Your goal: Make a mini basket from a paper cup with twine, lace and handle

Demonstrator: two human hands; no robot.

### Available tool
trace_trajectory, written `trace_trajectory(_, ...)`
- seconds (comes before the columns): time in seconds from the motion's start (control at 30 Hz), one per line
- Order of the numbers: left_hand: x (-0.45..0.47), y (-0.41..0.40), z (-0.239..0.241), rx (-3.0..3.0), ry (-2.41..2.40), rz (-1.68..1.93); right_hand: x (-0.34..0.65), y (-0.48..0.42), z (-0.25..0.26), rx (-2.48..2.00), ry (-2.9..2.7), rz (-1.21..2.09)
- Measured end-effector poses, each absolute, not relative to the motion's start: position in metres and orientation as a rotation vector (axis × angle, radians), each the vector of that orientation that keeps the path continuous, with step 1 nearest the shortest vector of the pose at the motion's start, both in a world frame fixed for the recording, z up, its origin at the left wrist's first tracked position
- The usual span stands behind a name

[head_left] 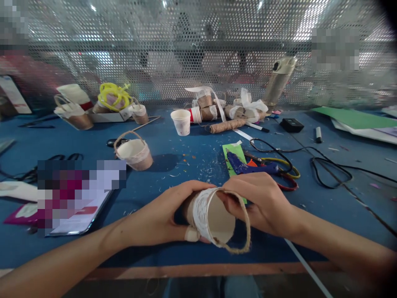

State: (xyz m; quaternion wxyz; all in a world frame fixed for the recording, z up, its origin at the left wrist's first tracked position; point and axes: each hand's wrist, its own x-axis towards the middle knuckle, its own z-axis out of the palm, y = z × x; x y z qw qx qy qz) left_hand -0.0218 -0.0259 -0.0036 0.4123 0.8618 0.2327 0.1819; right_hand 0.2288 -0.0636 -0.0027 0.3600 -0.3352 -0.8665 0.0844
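Near the table's front edge I hold a paper cup (221, 217) tipped on its side, its mouth turned to the right and toward me. White lace runs round it below the rim, and a twine handle (247, 221) arches from the mouth. My left hand (173, 213) is wrapped round the cup's outer wall, a pale bandage on its thumb. My right hand (260, 200) pinches the upper rim where the twine meets it, fingertips inside the mouth. Just beyond lies a blue glue gun (252, 165) on a green sheet (232, 154).
A finished-looking cup with twine handle (138, 159) stands left of centre. A tablet (89, 207) lies at left. Scissors (290, 174) and black cable (328, 171) are at right. Behind are a white cup (181, 123), a twine roll (228, 125), a bottle (281, 80) and a perforated metal screen (167, 54).
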Motion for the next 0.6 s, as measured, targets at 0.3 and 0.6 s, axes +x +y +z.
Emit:
trace_trajectory(0.3,-0.0219,-0.0285,-0.0035,2.182,0.592,0.424,0.2304,-0.0631,-0.0055,-0.88,-2.244,0.237)
trace_trajectory(0.6,-0.019,-0.0302,-0.0009,2.154,0.456,0.438,0.227,-0.0673,0.0018,-0.839,-2.264,0.426)
